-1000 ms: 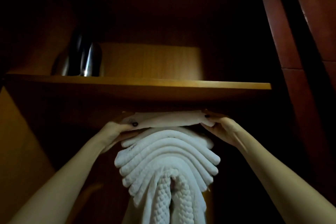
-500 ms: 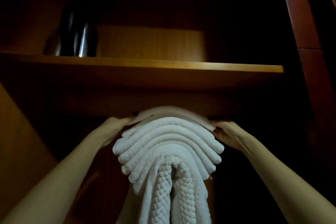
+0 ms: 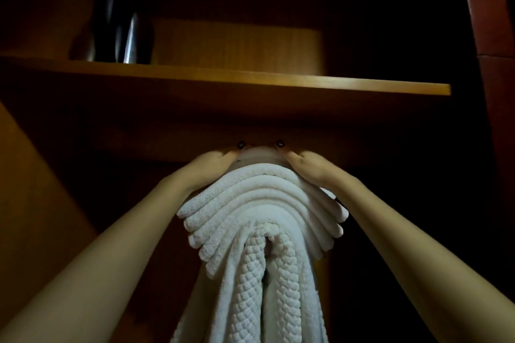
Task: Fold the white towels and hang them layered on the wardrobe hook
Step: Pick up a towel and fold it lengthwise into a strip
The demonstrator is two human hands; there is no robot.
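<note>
the white towels (image 3: 262,203) hang in a stack of arcs under the shelf (image 3: 250,79), draped over a hook i can't see beneath them, with a quilted one trailing down the middle. the top towel (image 3: 259,156) sits on the crown of the pile. the left hand (image 3: 214,166) and the right hand (image 3: 309,167) are apart, one on each flank of it, fingers laid flat and pressing as far as this dim light shows.

the pile looks top-heavy to me. if one hand presses harder, the top layer could slide off to the other side. if both let go before it settles evenly, its weight might drag the outer layers askew. the shelf is close above, so knuckles could knock it. the dark shiny container (image 3: 125,28) up there looks safely out of reach.
</note>
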